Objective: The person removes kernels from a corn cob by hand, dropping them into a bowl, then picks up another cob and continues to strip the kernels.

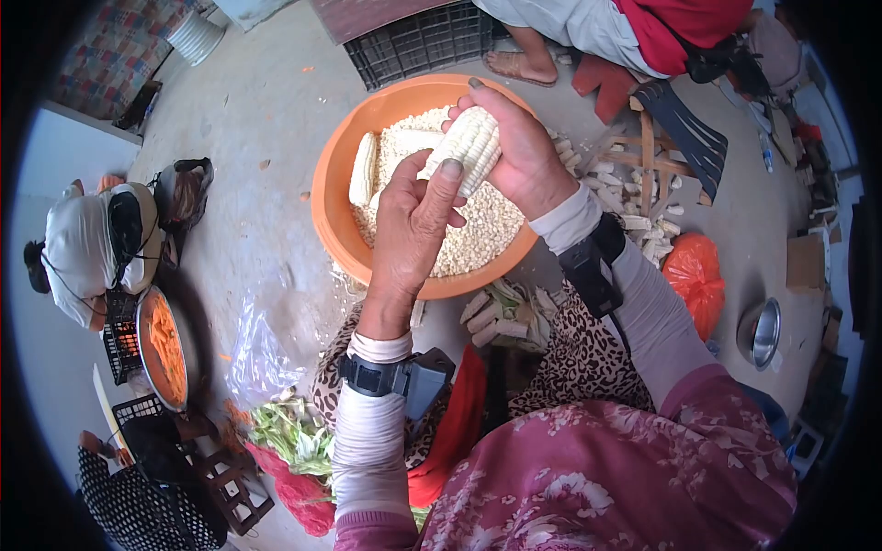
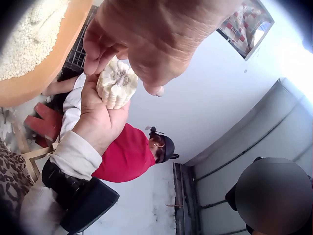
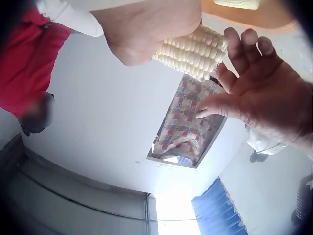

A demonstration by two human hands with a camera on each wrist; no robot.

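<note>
My right hand (image 1: 528, 165) holds an ear of white corn (image 1: 476, 147) over a wide orange basin (image 1: 333, 220). The kernels still cover the sides of the ear in tight rows, and its pale end faces the left wrist camera. At the lower end of the ear is my left hand (image 1: 409, 216). In the right wrist view the left hand's fingers (image 3: 252, 46) are spread close beside the ear, with the thumb standing apart. Loose white kernels (image 1: 478, 241) fill the basin, and another ear (image 1: 364, 170) lies on them by the left wall.
Bare cobs (image 1: 611, 188) are heaped right of the basin beside a wooden frame (image 1: 648, 156). A red plastic bag (image 1: 694, 275) and a metal bowl (image 1: 765, 333) stand further right. A black crate (image 1: 418, 48) is behind the basin. People sit at upper right and left; green husks (image 1: 289, 432) lie lower left.
</note>
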